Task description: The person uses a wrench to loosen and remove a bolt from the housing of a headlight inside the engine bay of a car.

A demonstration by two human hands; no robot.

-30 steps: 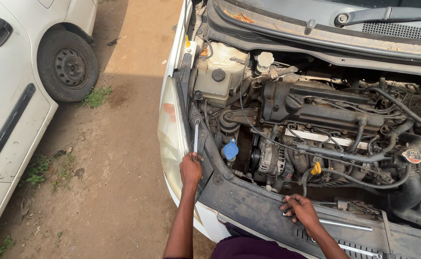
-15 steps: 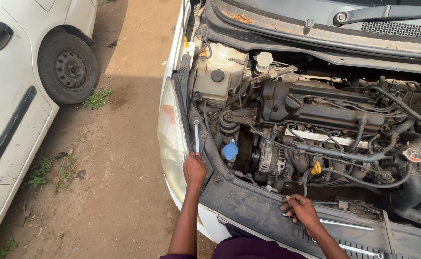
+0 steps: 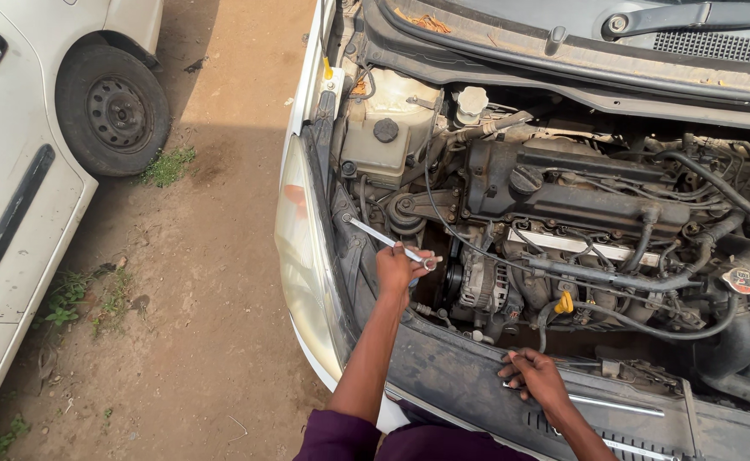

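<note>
I look down into an open engine bay of a white car. My left hand (image 3: 399, 271) grips a silver spanner (image 3: 385, 238) over the front left of the bay; the tool lies almost flat and points left toward the headlight (image 3: 302, 256). My right hand (image 3: 536, 377) rests flat on the black front panel (image 3: 460, 376), fingers spread, holding nothing. The dark engine cover (image 3: 563, 192) with its round oil cap sits behind both hands. A yellow dipstick handle (image 3: 565, 302) stands between them and the engine.
A whitish fluid tank (image 3: 392, 128) sits at the bay's back left. A radiator cap (image 3: 742, 280) is at the right. Hoses and cables cross the bay. A second white car with a wheel (image 3: 112, 109) stands at the left on bare dirt with small weeds.
My left hand has lifted and turned the spanner from upright to nearly flat, its far end swinging left, and now covers the blue cap. My right hand stays on the front panel.
</note>
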